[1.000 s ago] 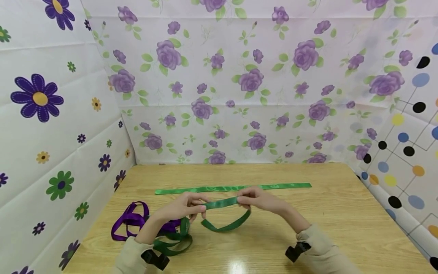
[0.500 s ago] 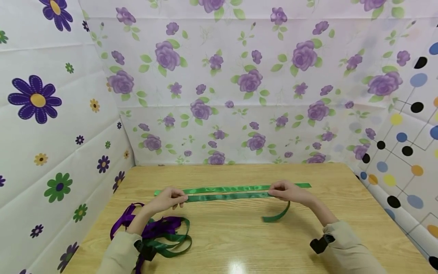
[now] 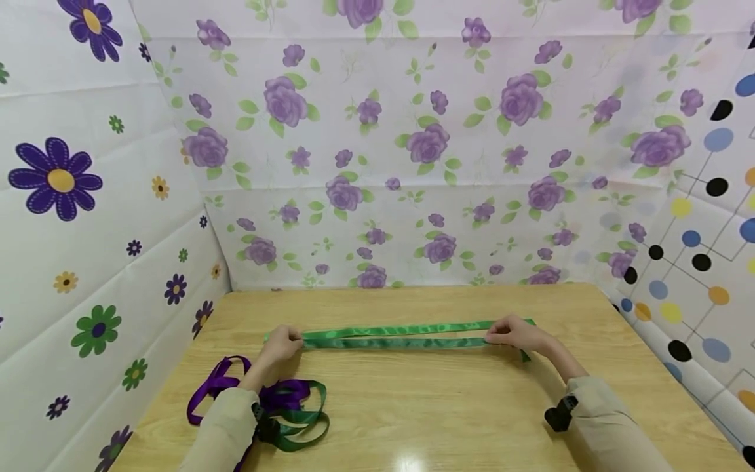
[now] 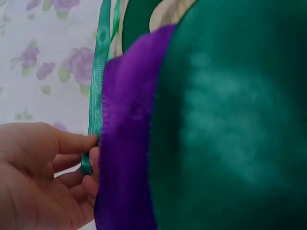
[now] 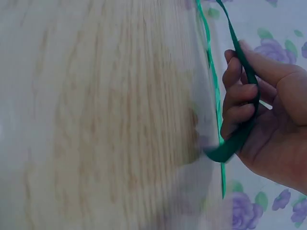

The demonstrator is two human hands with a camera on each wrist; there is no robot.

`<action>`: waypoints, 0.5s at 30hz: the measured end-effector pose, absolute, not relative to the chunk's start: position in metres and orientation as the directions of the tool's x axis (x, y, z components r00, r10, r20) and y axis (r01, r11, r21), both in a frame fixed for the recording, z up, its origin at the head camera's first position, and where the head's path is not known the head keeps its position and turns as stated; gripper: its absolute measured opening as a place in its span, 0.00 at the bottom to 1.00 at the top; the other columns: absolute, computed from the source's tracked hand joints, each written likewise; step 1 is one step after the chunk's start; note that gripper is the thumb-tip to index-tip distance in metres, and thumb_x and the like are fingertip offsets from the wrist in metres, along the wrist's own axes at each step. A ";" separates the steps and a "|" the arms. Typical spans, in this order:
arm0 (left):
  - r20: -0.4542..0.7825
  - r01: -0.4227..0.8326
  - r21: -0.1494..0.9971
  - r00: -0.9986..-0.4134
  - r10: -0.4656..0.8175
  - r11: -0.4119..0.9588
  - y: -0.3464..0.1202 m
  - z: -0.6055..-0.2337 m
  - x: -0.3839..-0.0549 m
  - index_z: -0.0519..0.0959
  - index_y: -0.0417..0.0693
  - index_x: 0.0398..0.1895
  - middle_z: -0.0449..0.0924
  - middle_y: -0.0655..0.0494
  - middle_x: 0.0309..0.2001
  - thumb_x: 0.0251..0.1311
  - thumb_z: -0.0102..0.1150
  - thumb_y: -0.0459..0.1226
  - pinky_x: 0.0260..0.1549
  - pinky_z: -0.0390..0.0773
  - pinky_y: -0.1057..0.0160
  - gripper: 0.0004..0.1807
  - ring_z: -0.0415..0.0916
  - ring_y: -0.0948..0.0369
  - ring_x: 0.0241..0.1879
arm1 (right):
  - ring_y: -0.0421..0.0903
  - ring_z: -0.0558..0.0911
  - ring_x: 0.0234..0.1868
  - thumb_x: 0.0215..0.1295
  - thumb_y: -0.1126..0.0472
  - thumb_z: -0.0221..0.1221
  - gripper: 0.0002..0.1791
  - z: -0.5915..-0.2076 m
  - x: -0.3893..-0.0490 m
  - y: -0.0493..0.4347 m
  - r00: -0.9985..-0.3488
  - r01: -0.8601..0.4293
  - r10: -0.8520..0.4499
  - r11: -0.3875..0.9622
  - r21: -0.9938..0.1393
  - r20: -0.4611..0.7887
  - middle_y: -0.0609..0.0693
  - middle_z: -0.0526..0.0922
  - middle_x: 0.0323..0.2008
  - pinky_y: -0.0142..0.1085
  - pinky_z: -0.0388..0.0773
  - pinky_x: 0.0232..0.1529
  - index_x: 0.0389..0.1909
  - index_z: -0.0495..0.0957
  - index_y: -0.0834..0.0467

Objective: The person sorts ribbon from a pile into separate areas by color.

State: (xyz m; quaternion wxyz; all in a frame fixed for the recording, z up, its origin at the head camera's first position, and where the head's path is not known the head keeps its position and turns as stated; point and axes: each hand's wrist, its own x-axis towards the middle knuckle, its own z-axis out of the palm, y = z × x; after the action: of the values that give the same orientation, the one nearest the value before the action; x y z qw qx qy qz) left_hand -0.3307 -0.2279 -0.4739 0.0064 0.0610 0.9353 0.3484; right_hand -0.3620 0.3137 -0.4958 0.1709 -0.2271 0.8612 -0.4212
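Observation:
A dark green ribbon (image 3: 401, 343) is stretched taut between my two hands, just in front of a brighter green ribbon (image 3: 425, 328) on the table. My left hand (image 3: 282, 345) pinches its left end between thumb and fingers; in the left wrist view a short tip of the ribbon (image 4: 96, 81) pokes out below the thumb. Toward the other end, my right hand (image 3: 519, 332) pinches the ribbon, and a loose tail (image 5: 230, 146) runs down through its curled fingers. Purple ribbon (image 4: 127, 143) and green ribbon fill much of the left wrist view, close to the camera.
A loose heap of purple ribbon (image 3: 215, 383) and dark green ribbon (image 3: 303, 432) lies at the left of the wooden table (image 3: 425, 406), partly under my left forearm. Flowered cloth (image 3: 377, 131) rises behind the table's far edge.
My hands have moved apart, drawing the dark green ribbon out straight between them. It has come up beside the brighter ribbon, and its hanging tail at the right has become shorter.

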 end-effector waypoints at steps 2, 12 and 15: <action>0.027 0.074 0.633 -0.997 0.073 0.771 -0.229 -0.476 -0.332 0.83 0.30 0.34 0.82 0.41 0.33 0.61 0.55 0.27 0.26 0.72 0.62 0.08 0.72 0.58 0.27 | 0.38 0.64 0.18 0.71 0.55 0.55 0.14 -0.498 -0.364 0.317 -0.855 -0.257 -0.512 0.563 -0.785 -0.087 0.59 0.73 0.21 0.36 0.65 0.20 0.39 0.82 0.62; -0.014 -0.079 0.595 -0.996 -0.088 0.800 -0.231 -0.482 -0.338 0.82 0.38 0.21 0.79 0.51 0.21 0.57 0.64 0.33 0.19 0.64 0.66 0.09 0.64 0.62 0.18 | 0.40 0.59 0.17 0.67 0.52 0.59 0.22 -0.510 -0.374 0.321 -0.981 -0.182 -0.188 0.789 -0.587 0.052 0.43 0.61 0.13 0.34 0.59 0.24 0.16 0.69 0.58; -0.027 -0.101 0.592 -0.994 -0.106 0.800 -0.231 -0.483 -0.338 0.83 0.37 0.25 0.81 0.48 0.25 0.58 0.64 0.34 0.20 0.67 0.65 0.08 0.69 0.60 0.20 | 0.41 0.60 0.17 0.66 0.52 0.60 0.22 -0.510 -0.373 0.322 -0.992 -0.122 -0.110 0.819 -0.561 0.054 0.44 0.61 0.14 0.34 0.60 0.24 0.16 0.69 0.57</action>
State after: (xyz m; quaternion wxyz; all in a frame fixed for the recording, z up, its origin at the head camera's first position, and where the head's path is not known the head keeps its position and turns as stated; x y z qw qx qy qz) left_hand -0.3381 -0.2307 -0.4827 -0.0036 -0.0545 0.9486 0.3118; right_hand -0.3729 0.3216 -0.5104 -0.0095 -0.0608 0.9536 -0.2948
